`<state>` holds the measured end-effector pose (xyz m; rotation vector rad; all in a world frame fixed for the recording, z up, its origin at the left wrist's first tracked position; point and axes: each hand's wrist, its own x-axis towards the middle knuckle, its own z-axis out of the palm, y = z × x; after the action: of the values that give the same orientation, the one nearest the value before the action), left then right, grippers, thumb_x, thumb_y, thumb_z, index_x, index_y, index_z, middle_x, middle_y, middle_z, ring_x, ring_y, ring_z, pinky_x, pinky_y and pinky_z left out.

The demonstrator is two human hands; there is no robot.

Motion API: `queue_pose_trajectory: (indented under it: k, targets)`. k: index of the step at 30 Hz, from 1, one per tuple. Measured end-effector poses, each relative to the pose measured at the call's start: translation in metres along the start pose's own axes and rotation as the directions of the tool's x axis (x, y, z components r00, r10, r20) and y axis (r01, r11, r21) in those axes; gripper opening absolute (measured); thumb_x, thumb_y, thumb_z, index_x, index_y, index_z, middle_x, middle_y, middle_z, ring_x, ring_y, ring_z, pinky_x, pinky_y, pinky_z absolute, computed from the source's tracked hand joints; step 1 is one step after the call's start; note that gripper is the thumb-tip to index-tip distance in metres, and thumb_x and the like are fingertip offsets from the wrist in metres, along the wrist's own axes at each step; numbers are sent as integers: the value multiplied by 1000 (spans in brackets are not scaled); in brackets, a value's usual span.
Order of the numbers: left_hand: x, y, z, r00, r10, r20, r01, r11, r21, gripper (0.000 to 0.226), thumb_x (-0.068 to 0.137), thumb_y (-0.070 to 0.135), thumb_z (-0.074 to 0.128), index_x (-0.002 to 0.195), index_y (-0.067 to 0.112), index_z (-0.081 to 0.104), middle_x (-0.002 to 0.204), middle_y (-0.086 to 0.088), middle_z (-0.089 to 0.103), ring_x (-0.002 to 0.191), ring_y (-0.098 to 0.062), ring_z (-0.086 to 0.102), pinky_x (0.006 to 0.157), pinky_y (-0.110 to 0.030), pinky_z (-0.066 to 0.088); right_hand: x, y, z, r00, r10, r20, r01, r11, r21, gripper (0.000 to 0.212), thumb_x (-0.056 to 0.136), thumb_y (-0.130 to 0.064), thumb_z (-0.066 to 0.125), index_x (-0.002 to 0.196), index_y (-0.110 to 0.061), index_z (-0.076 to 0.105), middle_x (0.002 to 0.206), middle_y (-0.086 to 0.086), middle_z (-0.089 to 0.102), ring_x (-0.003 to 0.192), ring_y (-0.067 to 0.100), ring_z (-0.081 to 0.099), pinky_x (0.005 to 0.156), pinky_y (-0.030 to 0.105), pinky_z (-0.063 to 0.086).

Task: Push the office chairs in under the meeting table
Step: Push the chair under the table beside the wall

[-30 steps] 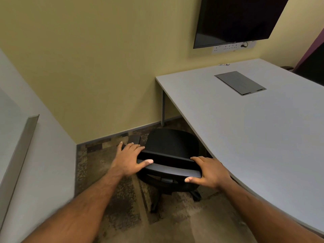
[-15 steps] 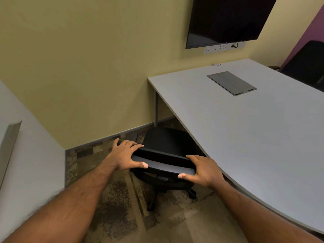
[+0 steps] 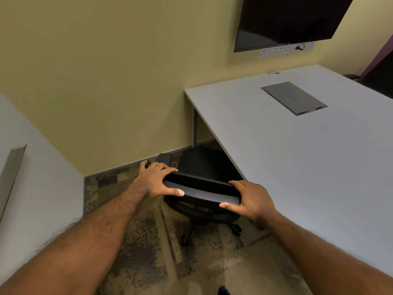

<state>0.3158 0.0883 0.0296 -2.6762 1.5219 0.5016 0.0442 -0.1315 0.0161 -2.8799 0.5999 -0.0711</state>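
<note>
Hands: left hand point(image 3: 156, 179) and right hand point(image 3: 251, 200) each grip the black chair's point(image 3: 202, 189) smooth curved backrest beside the matte grey table point(image 3: 297, 167).

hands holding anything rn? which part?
Yes. Both grip the chair by its backrest top edge: left hand at the left end, right hand at the right end.

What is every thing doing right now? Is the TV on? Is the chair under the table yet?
TV: dark, off.
Chair: seat partly under the table, backrest outside it.
Left hand: gripping the backrest top.
Right hand: gripping the backrest top.
Table hatch: closed.
Wall socket strip: one plug in.
</note>
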Motion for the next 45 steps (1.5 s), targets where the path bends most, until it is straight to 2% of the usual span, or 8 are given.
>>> queue_pose_trajectory:
  k: [7, 14, 20, 30, 34, 37, 41, 45]
  targets:
    - [22, 0, -3, 998, -60, -6, 60, 998, -31, 120, 47, 110, 24, 150, 48, 32, 152, 7, 39, 145, -19, 27, 119, -60, 4, 32, 20, -5, 1000, -27, 3, 27, 1000, 9, 109, 64, -103, 25, 145, -32, 45, 136, -8, 62, 116, 18, 62, 96, 38, 52]
    - [48, -20, -13, 997, -76, -21, 76, 996, -36, 116, 47, 108, 27, 147, 51, 35, 151, 8, 41, 142, -18, 31, 118, -56, 5, 68, 23, 1, 999, -37, -16, 38, 999, 27, 107, 64, -103, 26, 141, -32, 50, 128, -7, 66, 110, 17, 64, 93, 39, 51]
    - [74, -60, -19, 997, -11, -71, 7, 998, -61, 108, 51, 107, 36, 144, 52, 39, 145, 11, 46, 138, -15, 35, 116, -52, 2, 93, 6, 8, 999, 12, -32, -11, 999, 32, 104, 64, -103, 23, 133, -32, 55, 117, -8, 69, 101, 17, 65, 90, 38, 51]
    - [144, -149, -58, 990, 137, 16, -136, 989, -56, 111, 49, 102, 46, 146, 49, 40, 148, 10, 43, 140, -13, 32, 119, -54, -5, 148, -60, 23, 988, 156, -18, -156, 988, -12, 107, 69, -101, 15, 135, -26, 53, 116, -6, 66, 104, 18, 62, 95, 41, 47]
    - [175, -172, -77, 980, 187, 65, -185, 982, -38, 102, 60, 92, 54, 150, 48, 34, 156, 5, 35, 147, -16, 24, 119, -57, -12, 178, -78, 24, 975, 219, -47, -221, 975, -31, 97, 66, -103, 15, 106, -24, 57, 84, -7, 59, 73, 15, 56, 71, 36, 47]
    - [198, -191, -86, 970, 232, 68, -230, 972, -45, 95, 69, 83, 61, 152, 46, 31, 161, 3, 30, 152, -17, 16, 119, -58, -13, 202, -87, 20, 970, 241, -41, -242, 970, -19, 90, 63, -104, 19, 92, -26, 52, 74, -9, 55, 63, 10, 51, 59, 31, 44]
    - [225, -215, -99, 959, 271, 79, -267, 962, -56, 101, 70, 78, 63, 155, 39, 26, 166, 0, 23, 155, -19, 6, 121, -58, -10, 226, -101, 21, 962, 268, -47, -269, 963, -18, 85, 63, -103, 23, 90, -27, 50, 72, -9, 55, 61, 10, 49, 55, 30, 38]
    - [248, -234, -119, 963, 264, 60, -257, 961, -106, 104, 69, 69, 71, 156, 28, 30, 166, -5, 21, 155, -22, 7, 123, -54, -3, 249, -125, 25, 952, 299, -61, -302, 952, -56, 84, 69, -100, 19, 90, -23, 45, 66, -8, 49, 56, 11, 47, 52, 30, 37]
